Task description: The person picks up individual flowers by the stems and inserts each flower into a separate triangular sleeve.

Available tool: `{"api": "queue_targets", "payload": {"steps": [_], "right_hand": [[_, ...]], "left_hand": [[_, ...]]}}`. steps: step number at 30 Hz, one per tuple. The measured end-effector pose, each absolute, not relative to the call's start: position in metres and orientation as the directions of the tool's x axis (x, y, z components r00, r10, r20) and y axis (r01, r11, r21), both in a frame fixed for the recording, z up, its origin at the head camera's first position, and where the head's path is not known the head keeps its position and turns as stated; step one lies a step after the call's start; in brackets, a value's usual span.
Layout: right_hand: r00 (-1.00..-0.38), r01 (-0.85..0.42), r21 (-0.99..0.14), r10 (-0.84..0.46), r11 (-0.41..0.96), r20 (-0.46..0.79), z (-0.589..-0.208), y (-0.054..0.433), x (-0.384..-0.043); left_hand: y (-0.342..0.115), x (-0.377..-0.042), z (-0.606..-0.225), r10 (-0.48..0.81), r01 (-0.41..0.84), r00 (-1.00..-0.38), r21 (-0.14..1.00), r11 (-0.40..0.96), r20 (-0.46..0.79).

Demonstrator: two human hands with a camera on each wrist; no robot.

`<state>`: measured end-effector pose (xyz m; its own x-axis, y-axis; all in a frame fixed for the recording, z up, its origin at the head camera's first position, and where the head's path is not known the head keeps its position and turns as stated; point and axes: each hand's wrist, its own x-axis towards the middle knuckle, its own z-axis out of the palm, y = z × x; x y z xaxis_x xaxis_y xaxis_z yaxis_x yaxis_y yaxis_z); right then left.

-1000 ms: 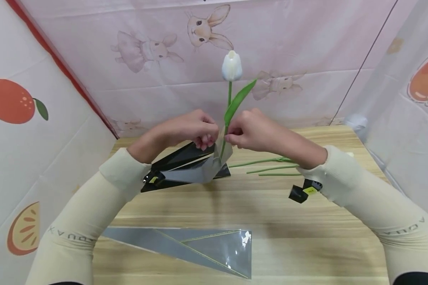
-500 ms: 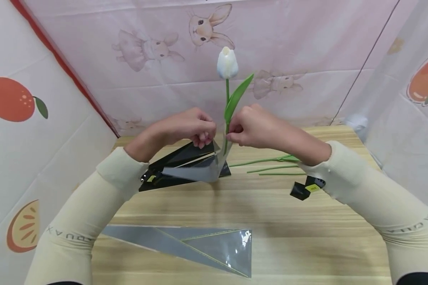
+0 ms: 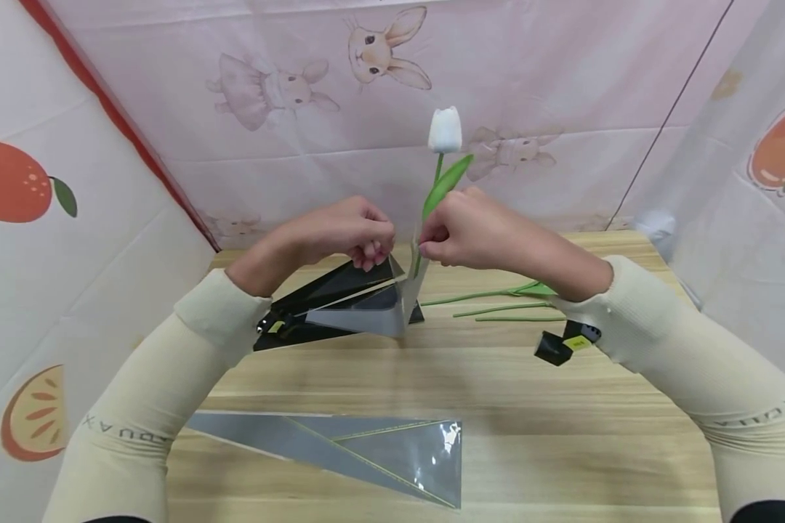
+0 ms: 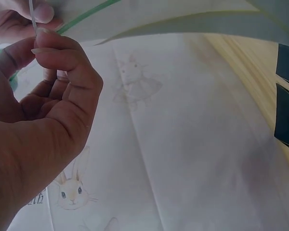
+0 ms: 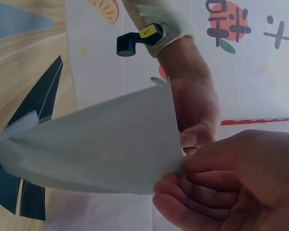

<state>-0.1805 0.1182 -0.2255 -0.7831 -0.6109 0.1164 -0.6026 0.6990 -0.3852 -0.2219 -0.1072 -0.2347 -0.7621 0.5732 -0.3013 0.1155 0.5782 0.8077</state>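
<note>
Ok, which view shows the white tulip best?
The head view: the white tulip shows bloom, leaf and some stem there. Left wrist shows only green parts, no bloom; right wrist shows none I can make out.

In the head view, the right forearm [image 3: 549, 265] at centre right covers the far ends of the loose stems [image 3: 517, 319]. The left sleeve [image 3: 150, 392] hides the narrow tip of the grey wrapper [image 3: 366, 447] at bottom centre. Where the tulip's [image 3: 445, 131] stem ends inside the translucent wrapper [image 3: 408, 301] cannot be told. The left wrist view's edge crops the right hand [image 4: 21, 21] at upper left.
</note>
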Motion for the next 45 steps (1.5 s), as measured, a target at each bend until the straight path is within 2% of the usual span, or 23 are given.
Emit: {"api": "queue_targets", "payload": {"steps": [12, 20, 24, 31, 38, 45], "right_hand": [[-0.768, -0.627, -0.423, -0.61, 0.654, 0.196, -0.227, 0.124, -0.177], [-0.782, -0.618, -0.429, -0.572, 0.659, 0.249, -0.234, 0.131, -0.181], [-0.806, -0.577, -0.481, -0.556, 0.66, 0.204, -0.234, 0.134, -0.182], [-0.869, -0.412, -0.633, -0.49, 0.656, 0.059, -0.227, 0.138, -0.187], [-0.891, -0.261, -0.783, -0.453, 0.565, -0.03, -0.208, 0.144, -0.195], [-0.892, -0.242, -0.809, -0.452, 0.535, -0.032, -0.188, 0.15, -0.2]], "left_hand": [[-0.107, -0.223, -0.24, 0.558, 0.105, -0.777, 0.816, 0.569, -0.29], [-0.107, -0.221, -0.235, 0.538, 0.104, -0.809, 0.843, 0.528, -0.237], [-0.109, -0.221, -0.233, 0.526, 0.091, -0.817, 0.846, 0.525, -0.238], [-0.106, -0.22, -0.224, 0.522, 0.12, -0.823, 0.83, 0.544, -0.224], [-0.102, -0.22, -0.206, 0.532, 0.117, -0.824, 0.861, 0.495, -0.194], [-0.098, -0.225, -0.19, 0.529, 0.126, -0.831, 0.868, 0.48, -0.173]]}}
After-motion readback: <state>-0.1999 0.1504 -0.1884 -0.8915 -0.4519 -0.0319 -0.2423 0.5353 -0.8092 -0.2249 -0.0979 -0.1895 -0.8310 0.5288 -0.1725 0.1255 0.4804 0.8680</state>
